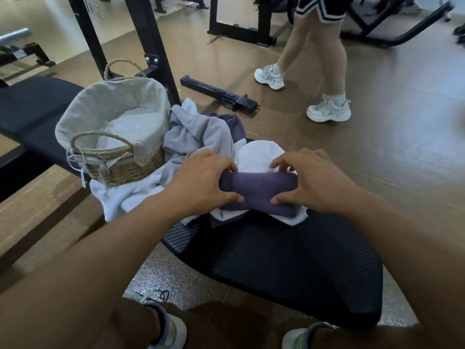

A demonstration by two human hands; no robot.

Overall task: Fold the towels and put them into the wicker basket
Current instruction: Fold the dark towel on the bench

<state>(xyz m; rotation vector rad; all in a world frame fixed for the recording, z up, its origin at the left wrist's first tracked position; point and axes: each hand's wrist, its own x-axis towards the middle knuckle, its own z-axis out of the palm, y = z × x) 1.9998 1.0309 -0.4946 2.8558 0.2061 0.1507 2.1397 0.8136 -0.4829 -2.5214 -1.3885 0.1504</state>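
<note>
Purple towel [258,188]: rolled, pinched by left hand [201,182] and right hand [317,182], one grip per end. Keep thumbs under, fingers over; wicker basket [113,127] sits left of the grips

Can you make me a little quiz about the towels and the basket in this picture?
1. True or false: the wicker basket already holds a folded purple towel.
2. Which hands grip the purple towel? A) only the left hand B) only the right hand C) both
3. Fill in: the purple towel lies on top of a ____ towel.

Key
1. False. Only the pale cloth lining shows inside it.
2. C. Fingers and thumbs of both curl round its ends.
3. White.
</note>
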